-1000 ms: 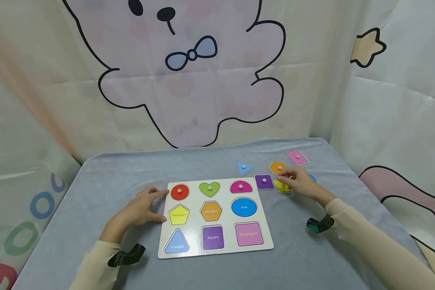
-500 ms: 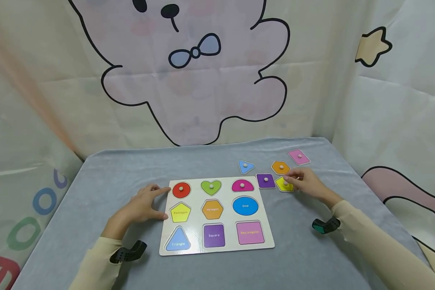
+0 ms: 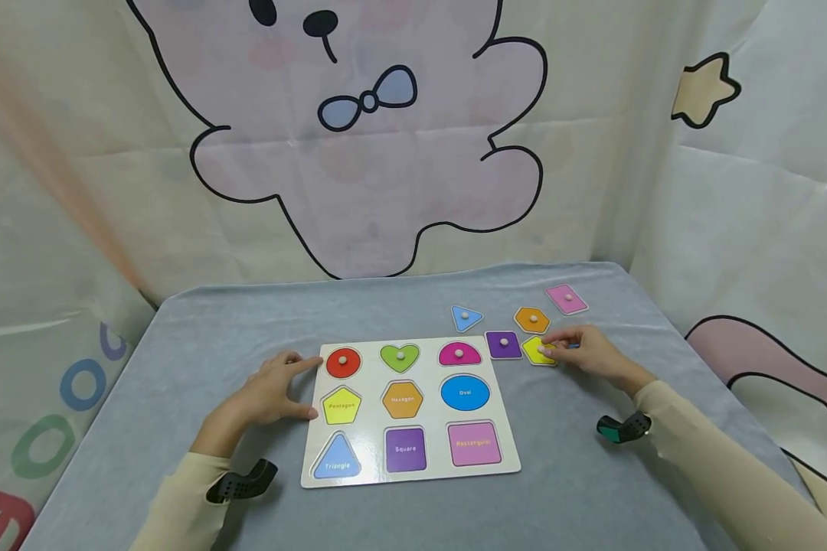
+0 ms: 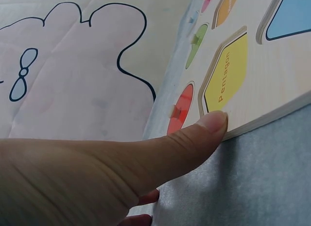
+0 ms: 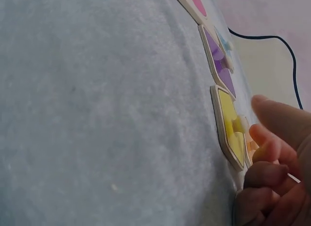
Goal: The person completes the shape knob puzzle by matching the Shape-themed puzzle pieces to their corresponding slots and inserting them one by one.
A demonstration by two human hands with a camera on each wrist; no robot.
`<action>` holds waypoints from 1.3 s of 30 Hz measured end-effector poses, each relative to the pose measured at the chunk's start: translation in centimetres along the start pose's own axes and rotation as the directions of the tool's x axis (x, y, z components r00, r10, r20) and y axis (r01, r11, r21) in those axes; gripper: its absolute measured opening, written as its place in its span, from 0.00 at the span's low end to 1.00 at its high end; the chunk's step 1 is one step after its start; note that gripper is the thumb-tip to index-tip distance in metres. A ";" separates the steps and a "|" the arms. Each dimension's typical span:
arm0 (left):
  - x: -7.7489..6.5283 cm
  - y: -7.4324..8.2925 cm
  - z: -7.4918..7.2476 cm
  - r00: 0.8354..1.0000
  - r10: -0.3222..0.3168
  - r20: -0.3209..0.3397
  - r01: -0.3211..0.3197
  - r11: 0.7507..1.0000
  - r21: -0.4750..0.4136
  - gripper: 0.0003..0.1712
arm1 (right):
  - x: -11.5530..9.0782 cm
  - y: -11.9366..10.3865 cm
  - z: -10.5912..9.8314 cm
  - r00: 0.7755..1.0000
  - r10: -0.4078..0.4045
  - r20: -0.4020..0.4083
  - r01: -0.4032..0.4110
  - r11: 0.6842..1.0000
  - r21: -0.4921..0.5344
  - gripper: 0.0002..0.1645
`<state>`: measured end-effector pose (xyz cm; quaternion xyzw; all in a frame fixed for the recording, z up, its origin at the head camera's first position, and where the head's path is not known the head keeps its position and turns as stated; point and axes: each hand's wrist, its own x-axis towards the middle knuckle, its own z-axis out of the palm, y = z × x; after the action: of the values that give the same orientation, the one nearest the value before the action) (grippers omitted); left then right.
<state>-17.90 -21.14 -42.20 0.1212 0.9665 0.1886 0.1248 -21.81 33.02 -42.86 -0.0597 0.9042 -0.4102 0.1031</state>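
My left hand [image 3: 271, 390] rests at the left edge of a white shape puzzle board [image 3: 413, 482], index finger and thumb spread; the thumb [image 4: 184, 143] touches the edge beside the printed pentagon. Over at the right, my right hand [image 3: 589, 353] is at a yellow pentagon piece [image 3: 534, 350], whose knob [image 5: 240, 123] shows uncovered in the right wrist view. Thumb and index finger stand apart close by this knob, the other fingers curled. A red circle [image 3: 343, 362], green heart [image 3: 400, 358] and pink half circle [image 3: 459, 353], all knobbed, sit in the board's top row.
Beyond the board's upper right lie a purple square [image 3: 503, 344], an orange hexagon [image 3: 531, 319], a blue triangle [image 3: 466, 317] and a pink rectangle [image 3: 567, 299], each knobbed. Grey cloth [image 3: 234, 329] covers the table. A printed curtain [image 3: 365, 176] hangs behind.
My right hand has drawn slightly right, from beside the orange hexagon to the yellow pentagon. A blue piece glimpsed behind it earlier is now hidden. The left hand stays at the board.
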 end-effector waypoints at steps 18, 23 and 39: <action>0.0 0.0 -0.1 1.000 0.013 0.003 -0.013 1.000 0.001 0.53 | 0.3 0.5 0.9 1.000 0.004 0.012 -0.005 0.998 0.068 0.23; 0.1 -0.1 -0.1 1.000 0.024 -0.002 -0.024 1.000 0.002 0.53 | 0.5 0.5 1.0 0.999 0.049 0.020 -0.051 0.995 0.090 0.24; 0.1 -0.1 0.0 1.000 0.021 -0.001 -0.021 1.000 0.009 0.54 | 0.6 0.1 1.3 0.997 0.076 0.027 -0.079 0.993 0.091 0.20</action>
<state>-18.01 -21.25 -42.25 0.1318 0.9662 0.1855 0.1215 -22.05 32.04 -43.88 -0.0245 0.8846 -0.4465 0.1321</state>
